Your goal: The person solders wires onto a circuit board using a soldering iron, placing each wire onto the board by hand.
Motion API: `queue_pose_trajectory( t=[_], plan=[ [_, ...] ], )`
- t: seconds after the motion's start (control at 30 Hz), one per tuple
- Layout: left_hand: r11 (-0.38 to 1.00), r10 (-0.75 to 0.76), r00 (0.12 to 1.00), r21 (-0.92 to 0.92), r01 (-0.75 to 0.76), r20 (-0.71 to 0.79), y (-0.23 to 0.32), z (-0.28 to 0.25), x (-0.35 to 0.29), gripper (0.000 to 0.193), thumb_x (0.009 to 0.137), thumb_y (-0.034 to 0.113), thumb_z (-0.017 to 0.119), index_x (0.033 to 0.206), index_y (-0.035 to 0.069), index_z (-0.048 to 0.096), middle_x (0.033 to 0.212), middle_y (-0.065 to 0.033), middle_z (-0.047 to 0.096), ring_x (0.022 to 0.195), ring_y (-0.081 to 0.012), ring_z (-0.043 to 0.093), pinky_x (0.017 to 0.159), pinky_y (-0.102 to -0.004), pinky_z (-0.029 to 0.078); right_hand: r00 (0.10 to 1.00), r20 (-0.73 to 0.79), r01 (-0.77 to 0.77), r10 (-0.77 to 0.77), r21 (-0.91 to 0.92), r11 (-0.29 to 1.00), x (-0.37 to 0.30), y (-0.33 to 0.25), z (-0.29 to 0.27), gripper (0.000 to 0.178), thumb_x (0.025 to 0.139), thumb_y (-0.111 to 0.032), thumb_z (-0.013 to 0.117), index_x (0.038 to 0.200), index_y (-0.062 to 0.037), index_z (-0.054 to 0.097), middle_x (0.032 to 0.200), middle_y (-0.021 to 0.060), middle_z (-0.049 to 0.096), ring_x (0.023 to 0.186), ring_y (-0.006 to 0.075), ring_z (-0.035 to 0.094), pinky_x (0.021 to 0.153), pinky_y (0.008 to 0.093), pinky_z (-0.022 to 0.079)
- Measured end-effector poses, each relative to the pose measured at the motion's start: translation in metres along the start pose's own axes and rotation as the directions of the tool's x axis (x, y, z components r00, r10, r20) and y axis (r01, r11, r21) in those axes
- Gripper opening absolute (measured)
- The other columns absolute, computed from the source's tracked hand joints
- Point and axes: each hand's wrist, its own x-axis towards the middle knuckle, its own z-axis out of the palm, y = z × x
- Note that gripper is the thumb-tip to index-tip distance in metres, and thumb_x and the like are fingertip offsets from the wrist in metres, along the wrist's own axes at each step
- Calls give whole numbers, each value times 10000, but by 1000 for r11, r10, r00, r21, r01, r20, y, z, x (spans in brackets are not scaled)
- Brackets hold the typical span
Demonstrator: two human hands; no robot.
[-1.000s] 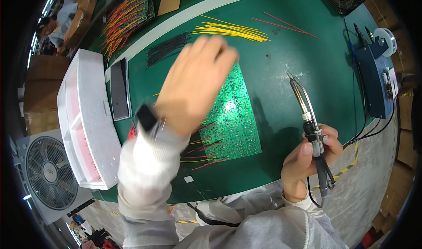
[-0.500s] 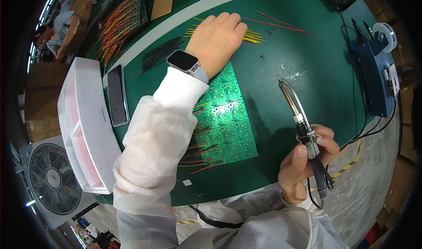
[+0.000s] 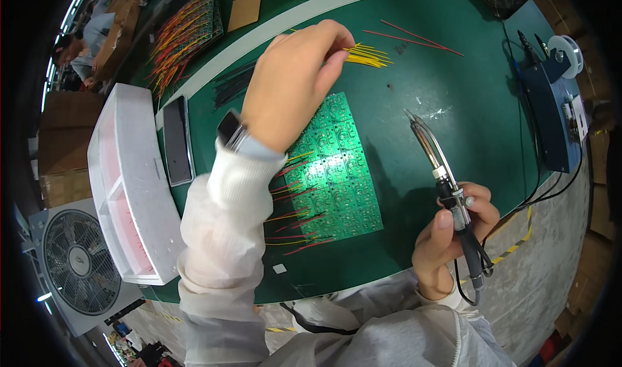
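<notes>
Gripping soldering iron (image 3: pixel 444 187) in right hand (image 3: pixel 431 249), left hand (image 3: pixel 290 85) hold unclear, green tabletop (image 3: pixel 483 130), fan (image 3: pixel 80 261)

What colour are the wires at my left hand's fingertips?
The wires there are yellow, best seen in the head view.

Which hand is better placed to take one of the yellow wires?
Probably the left: the left hand is at the yellow wires, though whether it grips any is unclear. The right hand is farther off and occupied, holding the soldering iron.
</notes>
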Motion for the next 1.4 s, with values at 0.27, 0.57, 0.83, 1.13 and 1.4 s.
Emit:
queue_pose_trajectory(
  t=[0.27, 0.57, 0.83, 1.13, 1.4],
  plan=[
    [394, -572, 809, -820, 414, 134, 50, -51, -65, 107, 820, -20, 498, 916, -46, 539, 873, -83, 571, 797, -136, 561, 704, -243, 448, 994, 99, -52, 52, -11, 999, 1, -2, -10, 386, 752, -211, 605, 973, -96, 311, 896, 114, 393, 749, 163, 402, 676, 296, 361],
    [172, -733, 675, -938, 301, 82, 68, -24, -133, 160, 727, -104, 556, 873, -37, 557, 870, -87, 537, 783, -143, 527, 704, -236, 428, 976, 217, -19, 17, 7, 1000, 1, -4, -7, 388, 749, -195, 621, 971, -90, 320, 872, 109, 423, 724, 158, 437, 656, 270, 390],
    [530, -763, 644, -622, 577, -52, 74, -3, -132, 138, 664, -65, 649, 784, -30, 590, 773, -91, 619, 706, -161, 588, 636, -238, 460, 959, 283, 25, -16, -28, 999, -2, 1, -5, 392, 736, -197, 643, 945, -75, 335, 812, 106, 452, 690, 160, 438, 636, 269, 388],
    [703, -608, 789, -525, 480, -93, 66, -2, -128, 150, 652, -78, 640, 768, -11, 572, 796, -92, 609, 700, -185, 584, 616, -250, 456, 946, 314, 91, -80, -21, 996, 0, 3, -1, 392, 726, -206, 653, 924, -67, 345, 759, 97, 463, 641, 150, 432, 587, 256, 378],
    [665, -631, 776, -524, 532, -12, 61, 1, -124, 156, 673, -98, 623, 771, -8, 543, 773, -78, 599, 705, -131, 572, 653, -232, 457, 924, 350, 165, -153, -4, 986, 1, 7, -1, 372, 700, -173, 646, 901, -51, 357, 728, 91, 471, 579, 131, 431, 552, 248, 375]
  ],
)
